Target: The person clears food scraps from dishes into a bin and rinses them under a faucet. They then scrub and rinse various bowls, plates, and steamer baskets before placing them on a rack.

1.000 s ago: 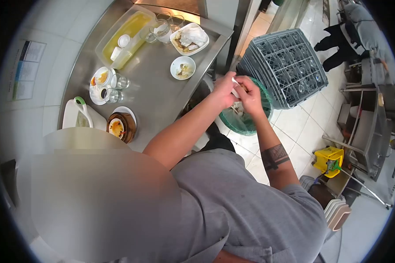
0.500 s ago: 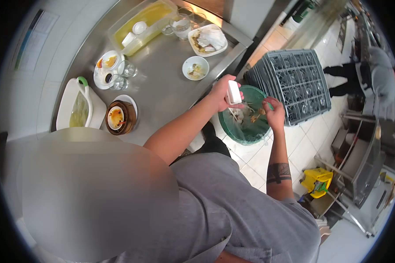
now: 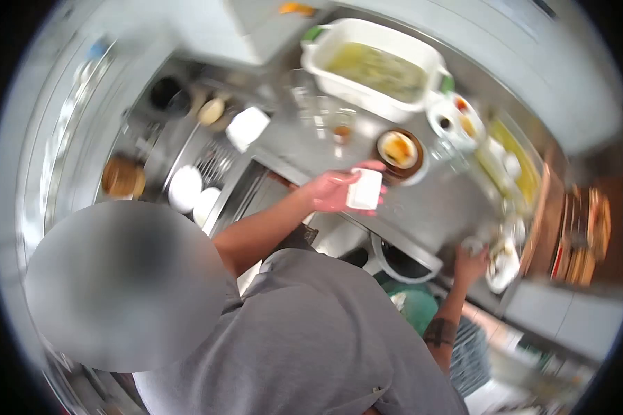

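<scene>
A small white rectangular dish [image 3: 365,189] is in my left hand [image 3: 336,191], gripped between thumb and fingers over the counter's front edge. My right hand [image 3: 471,265] is at the far right of the steel counter, its fingers closed on a small bowl [image 3: 473,245], blurred by motion. Next to that hand lies a white platter [image 3: 503,266] with crumpled scraps. Ahead of my left hand, a food-stained dish [image 3: 399,149] sits on a round brown steamer. Below the counter, a green bin [image 3: 417,306] is partly covered by my right arm.
At the back of the counter [image 3: 429,214] stands a white tub [image 3: 377,104] of greenish liquid. A stained plate [image 3: 453,121] and a container of yellow liquid [image 3: 522,166] are to its right. Glasses [image 3: 342,124] stand to its left. A grey glass rack [image 3: 471,356] is at lower right.
The view has swung left toward the counter. My right hand has left the green bin and moved to the small bowl. The white dish has stayed in my left hand.
</scene>
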Motion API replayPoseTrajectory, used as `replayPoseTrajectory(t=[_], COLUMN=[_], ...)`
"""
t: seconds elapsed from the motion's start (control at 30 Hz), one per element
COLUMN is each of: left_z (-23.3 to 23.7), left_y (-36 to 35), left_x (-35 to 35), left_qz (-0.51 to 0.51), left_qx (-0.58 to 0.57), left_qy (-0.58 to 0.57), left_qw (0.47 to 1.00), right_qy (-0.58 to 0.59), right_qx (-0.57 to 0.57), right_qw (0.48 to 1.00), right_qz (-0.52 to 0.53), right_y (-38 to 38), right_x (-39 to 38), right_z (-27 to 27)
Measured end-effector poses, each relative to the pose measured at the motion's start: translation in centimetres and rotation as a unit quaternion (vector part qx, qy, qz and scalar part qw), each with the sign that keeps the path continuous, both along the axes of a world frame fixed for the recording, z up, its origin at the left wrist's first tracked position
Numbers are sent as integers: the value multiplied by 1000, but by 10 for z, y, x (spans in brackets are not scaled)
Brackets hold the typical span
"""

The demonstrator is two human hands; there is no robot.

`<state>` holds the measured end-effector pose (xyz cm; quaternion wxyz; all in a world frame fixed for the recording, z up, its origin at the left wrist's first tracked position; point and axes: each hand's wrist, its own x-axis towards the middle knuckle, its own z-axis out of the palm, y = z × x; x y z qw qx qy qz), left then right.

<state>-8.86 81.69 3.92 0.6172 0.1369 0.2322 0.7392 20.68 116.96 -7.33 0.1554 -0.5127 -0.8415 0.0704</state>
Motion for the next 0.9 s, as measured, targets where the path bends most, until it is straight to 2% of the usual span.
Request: replayPoseTrajectory(t=[0.07,0.13,0.2,0.27,0.3,0.37,0.4,0.5,0.53,0.57,0.6,0.63,0.67,0.73,0.8,0.87,0.9], left_z=[-11,-24,-50,-68,-74,-91,-108,-152,-170,-188,-205,-221,-230,-231,-223,-218,-219], left_y=[-81,-162,-252,-334,-367,-432,-466,-556,-582,-608,-630,-648,-659,-669,-674,-679,-679], left_x=[-29,-52,-79,-103,-116,-148,-168,-230,-251,-273,-291,-300,-307,-329,-341,-340,-337], left_qz=[157,337,444,555,609,682,704,746,760,759,748,738,739,747,733,668,664], left_qx=[-21,-54,-46,-130,-166,-225,-249,-234,-215,-215,-185,-153,-150,-147,-181,-160,-156], left_qy=[-26,-87,-90,-34,-65,-101,-105,-163,-178,-188,-192,-195,-206,-146,-169,-204,-195], left_qw=[987,936,890,821,773,689,657,602,587,586,608,628,624,632,633,697,705], right_qy=[-88,-141,-212,-246,-247,-291,-242,-207,-188,-170,-180,-146,-109,-108,-113,-119,-129], right_qx=[29,5,-23,24,33,80,58,118,124,131,140,106,69,26,-82,-28,-38], right_qw=[996,989,977,969,967,953,968,970,968,963,959,956,946,899,848,781,748], right_qz=[-14,31,0,33,45,30,6,56,110,165,169,233,296,424,511,613,650], right_y=[7,25,14,23,15,-4,-49,-116,-142,-167,-199,-242,-286,-375,-469,-543,-584], right_x=[-8,-8,-28,-38,-55,-82,-111,-175,-199,-223,-250,-282,-316,-378,-436,-482,-506], right_z=[-30,-50,-28,-23,-12,34,79,120,130,137,144,150,153,158,162,141,136])
